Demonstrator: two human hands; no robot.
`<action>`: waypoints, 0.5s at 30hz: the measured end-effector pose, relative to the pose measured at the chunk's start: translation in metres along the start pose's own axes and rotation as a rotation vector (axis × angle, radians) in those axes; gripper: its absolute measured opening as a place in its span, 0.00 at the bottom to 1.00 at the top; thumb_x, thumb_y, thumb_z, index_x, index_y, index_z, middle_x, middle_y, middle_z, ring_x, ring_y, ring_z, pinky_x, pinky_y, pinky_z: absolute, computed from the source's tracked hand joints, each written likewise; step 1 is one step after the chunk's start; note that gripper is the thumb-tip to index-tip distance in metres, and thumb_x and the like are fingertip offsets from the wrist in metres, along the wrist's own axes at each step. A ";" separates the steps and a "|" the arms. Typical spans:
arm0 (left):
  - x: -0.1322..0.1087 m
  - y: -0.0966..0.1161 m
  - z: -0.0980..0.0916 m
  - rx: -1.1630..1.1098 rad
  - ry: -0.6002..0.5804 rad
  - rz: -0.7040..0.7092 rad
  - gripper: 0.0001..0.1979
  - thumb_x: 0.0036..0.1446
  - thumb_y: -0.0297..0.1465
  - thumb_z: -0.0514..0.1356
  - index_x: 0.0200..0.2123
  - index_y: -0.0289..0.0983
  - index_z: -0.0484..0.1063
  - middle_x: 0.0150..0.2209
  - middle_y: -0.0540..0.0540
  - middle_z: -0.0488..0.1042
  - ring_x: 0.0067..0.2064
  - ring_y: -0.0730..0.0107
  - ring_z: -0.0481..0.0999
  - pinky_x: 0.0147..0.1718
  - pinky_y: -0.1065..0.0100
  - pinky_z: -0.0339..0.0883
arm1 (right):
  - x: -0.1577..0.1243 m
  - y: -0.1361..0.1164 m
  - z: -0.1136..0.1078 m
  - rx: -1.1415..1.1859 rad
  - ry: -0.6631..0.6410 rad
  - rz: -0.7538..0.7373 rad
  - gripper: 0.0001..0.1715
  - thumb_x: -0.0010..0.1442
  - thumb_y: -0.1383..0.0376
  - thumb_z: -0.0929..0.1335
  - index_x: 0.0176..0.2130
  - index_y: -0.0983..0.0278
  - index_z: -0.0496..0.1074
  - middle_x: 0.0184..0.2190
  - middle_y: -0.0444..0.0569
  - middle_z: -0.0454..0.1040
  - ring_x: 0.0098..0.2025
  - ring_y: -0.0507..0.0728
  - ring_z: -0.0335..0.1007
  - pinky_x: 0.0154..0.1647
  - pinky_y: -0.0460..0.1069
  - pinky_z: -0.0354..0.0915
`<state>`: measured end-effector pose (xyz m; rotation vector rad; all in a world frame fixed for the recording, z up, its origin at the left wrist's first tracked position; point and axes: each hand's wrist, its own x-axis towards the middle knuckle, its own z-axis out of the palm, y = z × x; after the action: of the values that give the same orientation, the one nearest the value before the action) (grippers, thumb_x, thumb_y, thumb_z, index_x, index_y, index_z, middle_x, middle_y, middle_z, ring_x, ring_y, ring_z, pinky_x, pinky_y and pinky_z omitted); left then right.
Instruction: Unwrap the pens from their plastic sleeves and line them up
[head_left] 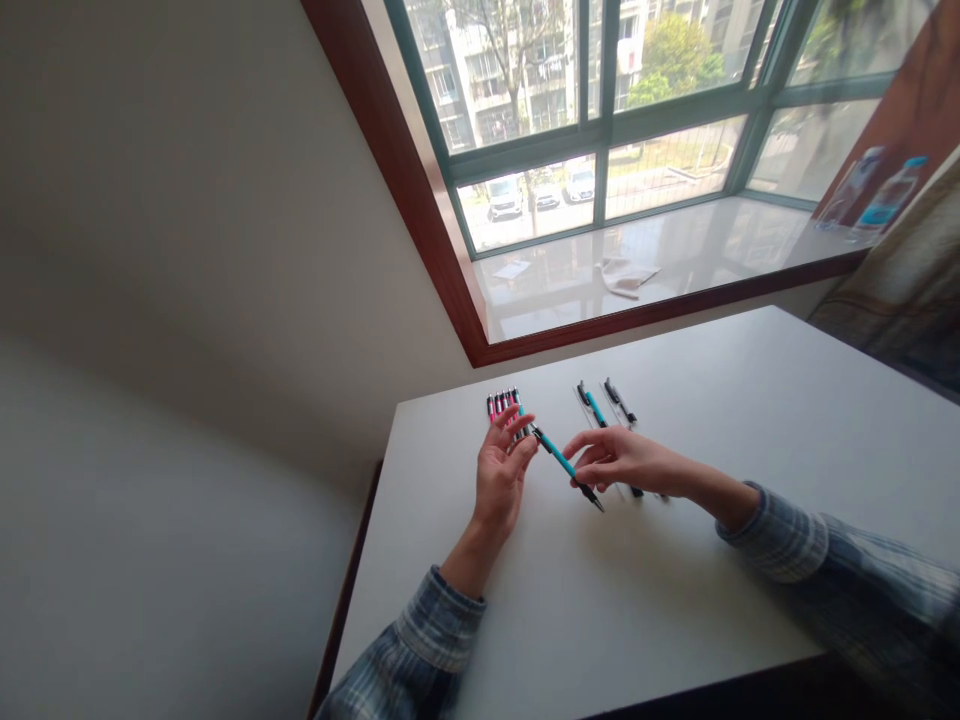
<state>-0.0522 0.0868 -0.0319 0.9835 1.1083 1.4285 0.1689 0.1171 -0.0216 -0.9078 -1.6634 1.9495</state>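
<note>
A teal ballpoint pen [559, 455] with a black clip and black grip slants above the white table, its metal tip pointing down and right. My left hand [501, 475] pinches its clip end between thumb and fingers. The fingers of my right hand [619, 460] close on its lower part near the grip. Behind my left hand lies a row of several pens [504, 403], mostly pink with black, partly hidden by the fingers. Beyond my right hand lie another teal pen [595, 406] and a pen with a black clip [619, 398]; the hand covers their middles.
The white table [465, 640] has its left edge near my left forearm. Behind it is a window sill [555, 290] with a crumpled pale item [626, 277], a white paper [511, 270] and bottles [892, 195] at the right. A curtain [892, 290] hangs at the right.
</note>
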 end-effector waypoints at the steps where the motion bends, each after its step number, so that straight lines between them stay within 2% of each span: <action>1: 0.002 0.000 0.000 0.045 0.031 0.037 0.26 0.56 0.32 0.67 0.58 0.42 0.70 0.55 0.41 0.75 0.51 0.65 0.77 0.48 0.65 0.72 | 0.003 0.000 0.000 -0.058 0.039 -0.001 0.26 0.56 0.52 0.77 0.49 0.63 0.76 0.32 0.48 0.82 0.32 0.54 0.75 0.35 0.49 0.69; 4: 0.004 0.000 -0.001 0.218 0.115 0.134 0.18 0.57 0.31 0.64 0.51 0.39 0.75 0.51 0.43 0.76 0.41 0.69 0.76 0.40 0.68 0.71 | 0.015 -0.001 -0.002 -0.188 0.186 -0.059 0.23 0.58 0.54 0.77 0.48 0.64 0.77 0.32 0.49 0.82 0.31 0.55 0.77 0.35 0.50 0.72; 7: 0.000 0.001 0.001 0.350 0.126 0.150 0.12 0.59 0.32 0.62 0.46 0.38 0.76 0.44 0.44 0.78 0.35 0.70 0.74 0.34 0.70 0.69 | 0.031 -0.009 -0.005 -0.259 0.319 -0.125 0.20 0.58 0.58 0.76 0.49 0.62 0.77 0.38 0.51 0.82 0.32 0.56 0.79 0.35 0.51 0.75; 11: -0.012 0.006 0.005 0.433 0.108 0.162 0.10 0.61 0.32 0.61 0.45 0.37 0.76 0.43 0.44 0.79 0.33 0.70 0.74 0.33 0.69 0.70 | 0.052 -0.029 -0.004 -0.357 0.416 -0.142 0.20 0.57 0.63 0.76 0.50 0.61 0.77 0.41 0.52 0.83 0.31 0.56 0.80 0.31 0.50 0.76; 15: -0.019 0.021 0.003 0.553 0.070 0.303 0.08 0.62 0.30 0.59 0.43 0.38 0.76 0.43 0.45 0.79 0.35 0.69 0.74 0.35 0.69 0.70 | 0.065 -0.049 0.002 -0.534 0.475 -0.086 0.19 0.56 0.70 0.75 0.49 0.63 0.77 0.38 0.52 0.84 0.27 0.55 0.79 0.27 0.48 0.72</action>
<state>-0.0514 0.0680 -0.0108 1.5529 1.4973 1.4271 0.1174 0.1695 0.0127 -1.3352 -1.8985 1.1136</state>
